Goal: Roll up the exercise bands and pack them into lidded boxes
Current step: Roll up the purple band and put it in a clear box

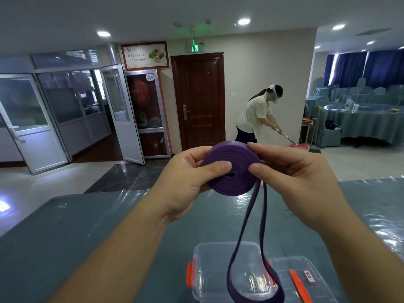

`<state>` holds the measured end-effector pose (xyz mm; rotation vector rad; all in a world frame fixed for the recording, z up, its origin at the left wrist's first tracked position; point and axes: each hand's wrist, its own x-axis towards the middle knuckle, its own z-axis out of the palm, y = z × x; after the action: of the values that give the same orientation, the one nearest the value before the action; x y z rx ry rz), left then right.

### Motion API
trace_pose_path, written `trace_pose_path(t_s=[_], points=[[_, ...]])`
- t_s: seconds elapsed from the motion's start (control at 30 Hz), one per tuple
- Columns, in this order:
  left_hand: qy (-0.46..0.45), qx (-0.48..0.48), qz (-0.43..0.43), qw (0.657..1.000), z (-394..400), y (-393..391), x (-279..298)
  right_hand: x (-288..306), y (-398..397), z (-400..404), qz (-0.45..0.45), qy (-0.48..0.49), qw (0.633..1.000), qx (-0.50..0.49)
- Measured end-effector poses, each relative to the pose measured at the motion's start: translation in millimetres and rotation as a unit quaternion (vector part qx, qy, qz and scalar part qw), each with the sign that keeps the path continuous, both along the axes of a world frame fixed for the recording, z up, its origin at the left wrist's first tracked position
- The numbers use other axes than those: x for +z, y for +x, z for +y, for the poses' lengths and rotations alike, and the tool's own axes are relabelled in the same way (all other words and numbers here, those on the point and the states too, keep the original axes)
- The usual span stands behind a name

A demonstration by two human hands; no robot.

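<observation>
1. Two-thirds of the view is a dining hall: a blue-grey tabletop [72, 232] under glossy plastic in front, a dark wooden door [197, 99] beyond, and another person [255, 119] sweeping the floor near covered banquet tables.
2. Near the lower edge, a clear lidded box [218, 278] with orange latches stands open on the tabletop, its lid [301, 278] lying just beside it.
3. Held above the tabletop, the purple exercise band [229, 169] is mostly wound into a flat coil; its unrolled tail hangs in a long loop into the box.
4. Gripping the coil, the left hand [188, 182] has its thumb across the face and fingers curled behind.
5. Opposite, the right hand [299, 178] pinches the coil's edge where the tail leaves it.
6. Risk, as a judgement: springy rubber may unwind if either pinch slackens, and the hanging loop could snag the box rim.
</observation>
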<state>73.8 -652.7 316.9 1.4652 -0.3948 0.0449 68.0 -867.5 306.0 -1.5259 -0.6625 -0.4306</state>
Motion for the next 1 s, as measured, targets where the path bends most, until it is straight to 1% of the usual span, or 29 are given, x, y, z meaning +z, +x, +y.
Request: trace_pose_path(t_s=[0.03, 0.07, 0.1, 0.17, 0.23, 0.27, 0.3, 0.37, 0.4, 0.43, 0.47, 0.5, 0.6, 0.63, 0.67, 0.7, 0.8, 0.83, 0.87, 1.0], points=[[-0.017, -0.003, 0.008, 1.000, -1.5, 0.4, -3.2, -0.3, -0.4, -0.4, 0.003, 0.002, 1.000, 0.004], [-0.014, -0.002, 0.011, 1.000, -2.9, 0.5, -6.4, -1.1, -0.5, -1.7, 0.006, -0.002, 1.000, 0.003], [0.008, 0.004, 0.008, 1.000, -2.5, 1.1, -8.9, -1.6, 0.0, -3.0, 0.009, -0.017, 1.000, -0.002], [0.087, 0.019, -0.013, 0.996, 0.3, 1.7, -9.3, -1.5, 1.0, -3.9, 0.013, -0.061, 0.998, -0.012], [0.147, 0.023, -0.033, 0.988, 4.5, 3.5, -6.5, -2.7, 2.2, -1.8, 0.008, -0.078, 0.997, -0.015], [0.147, 0.025, -0.035, 0.988, 5.6, 3.9, -5.3, -2.9, 2.2, 0.2, 0.003, -0.067, 0.998, -0.016], [0.128, 0.030, -0.033, 0.991, 5.4, 4.1, -5.3, -2.6, 2.1, 2.1, -0.001, -0.044, 0.999, -0.020], [0.042, 0.034, -0.012, 0.998, 1.1, 5.2, -8.7, -2.1, 4.3, 2.6, 0.000, 0.011, 1.000, -0.027], [-0.002, 0.036, 0.000, 0.999, -1.4, 6.1, -11.4, -1.4, 6.1, 2.0, 0.004, 0.026, 0.999, -0.030], [-0.027, 0.039, 0.006, 0.999, -3.0, 6.6, -13.4, -0.3, 8.1, 1.9, 0.006, 0.030, 0.999, -0.031], [-0.026, 0.045, 0.001, 0.999, -3.4, 7.6, -14.6, -0.1, 10.7, 1.2, 0.004, 0.022, 0.999, -0.033], [-0.002, 0.049, -0.008, 0.999, -2.8, 8.1, -14.2, 0.4, 12.2, 0.9, 0.003, 0.010, 0.999, -0.033], [0.120, 0.038, -0.036, 0.991, 1.0, 8.5, -8.9, 0.7, 14.7, 1.9, 0.001, -0.017, 0.999, -0.044], [0.140, 0.036, -0.040, 0.989, 2.0, 8.8, -8.1, 0.2, 14.7, 2.4, 0.000, -0.018, 0.999, -0.045], [0.137, 0.037, -0.040, 0.989, 2.4, 9.2, -8.2, -0.5, 14.3, 2.7, 0.001, -0.007, 0.999, -0.041], [0.116, 0.038, -0.037, 0.992, 1.7, 9.0, -8.8, -1.1, 13.2, 2.9, 0.005, 0.010, 1.000, -0.029], [0.000, 0.030, -0.004, 1.000, -2.7, 11.2, -14.3, -7.2, 12.8, 0.7, 0.009, 0.032, 0.999, 0.000], [-0.009, 0.028, -0.001, 1.000, -3.8, 12.1, -15.9, -8.3, 12.8, -0.1, 0.013, 0.031, 0.999, 0.001], [0.005, 0.029, -0.004, 1.000, -3.9, 13.4, -16.9, -9.4, 13.8, -1.7, 0.015, 0.024, 1.000, -0.001], [0.133, 0.022, -0.025, 0.991, 0.4, 14.2, -9.2, -11.2, 16.9, -4.5, 0.019, -0.030, 0.999, -0.012]])
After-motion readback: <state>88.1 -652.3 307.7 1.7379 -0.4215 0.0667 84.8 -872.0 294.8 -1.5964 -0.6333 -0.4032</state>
